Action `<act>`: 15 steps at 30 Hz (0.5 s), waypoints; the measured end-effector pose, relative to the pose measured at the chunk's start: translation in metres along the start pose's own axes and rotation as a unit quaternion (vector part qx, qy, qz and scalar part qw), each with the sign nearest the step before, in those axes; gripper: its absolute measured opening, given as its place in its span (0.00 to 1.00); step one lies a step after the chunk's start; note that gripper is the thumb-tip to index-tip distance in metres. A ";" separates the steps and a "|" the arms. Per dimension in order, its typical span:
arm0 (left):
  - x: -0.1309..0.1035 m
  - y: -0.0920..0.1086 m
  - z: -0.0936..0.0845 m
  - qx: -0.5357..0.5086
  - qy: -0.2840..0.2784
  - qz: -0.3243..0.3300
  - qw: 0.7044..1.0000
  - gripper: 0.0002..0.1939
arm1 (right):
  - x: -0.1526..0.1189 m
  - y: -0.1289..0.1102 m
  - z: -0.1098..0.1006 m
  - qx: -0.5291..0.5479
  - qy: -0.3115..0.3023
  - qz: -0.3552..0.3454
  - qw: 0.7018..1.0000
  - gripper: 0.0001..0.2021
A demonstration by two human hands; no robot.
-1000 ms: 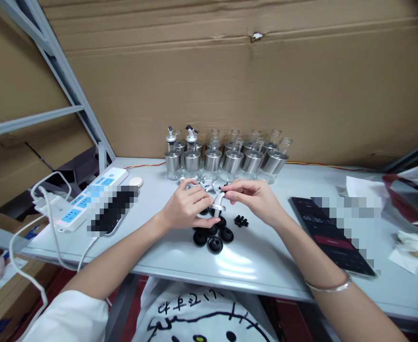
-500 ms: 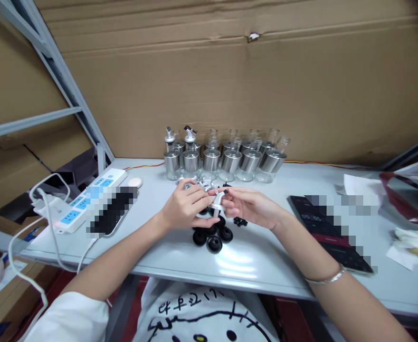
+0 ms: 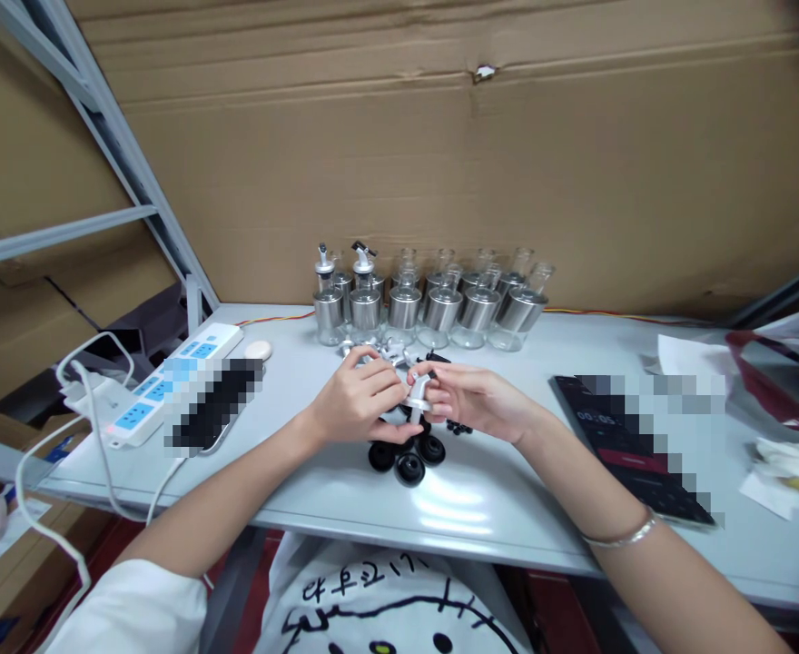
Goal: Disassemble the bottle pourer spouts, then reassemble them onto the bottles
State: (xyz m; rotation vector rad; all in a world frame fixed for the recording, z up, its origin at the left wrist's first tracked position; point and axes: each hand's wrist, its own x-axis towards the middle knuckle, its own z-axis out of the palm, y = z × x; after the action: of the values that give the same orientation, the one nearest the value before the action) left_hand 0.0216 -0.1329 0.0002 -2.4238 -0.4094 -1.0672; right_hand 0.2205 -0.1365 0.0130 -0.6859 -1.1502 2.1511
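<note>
Between my two hands is a white pour spout (image 3: pixel 417 396), its stem pointing down and its nozzle up. My left hand (image 3: pixel 359 400) is closed on it from the left, thumb below and fingers above. From the right, the fingertips of my right hand (image 3: pixel 471 400) pinch its upper part. Under and in front of the hands lie several black round stoppers (image 3: pixel 410 467). More silvery-white spouts (image 3: pixel 392 349) lie behind my left hand, partly hidden. Small black pieces (image 3: pixel 459 426) are beside my right hand, and a few black parts (image 3: pixel 437 359) lie behind it.
Several glass bottles with metal sleeves (image 3: pixel 444 309) stand in rows at the back; two front-left ones carry spouts (image 3: pixel 364 259). To the left are a power strip (image 3: pixel 174 381) and a phone (image 3: pixel 219 404). A tablet-like device (image 3: pixel 617 436) and crumpled tissue (image 3: pixel 791 459) lie right.
The spout has dropped slightly and turned a little in my fingers. My right fingertips have shifted over its top, covering the black tip seen before. Both hands stay in nearly the same place.
</note>
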 end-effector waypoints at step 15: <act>-0.003 -0.011 -0.005 0.018 -0.014 -0.034 0.999 0.15 | 0.007 0.007 -0.002 -0.164 0.039 -0.112 0.979 0.14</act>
State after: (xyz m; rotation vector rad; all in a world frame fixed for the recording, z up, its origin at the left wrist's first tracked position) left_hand 0.0120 -0.1265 0.0036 -2.4104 -0.5192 -1.0465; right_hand 0.2159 -0.1336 0.0049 -0.7358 -1.4807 1.7505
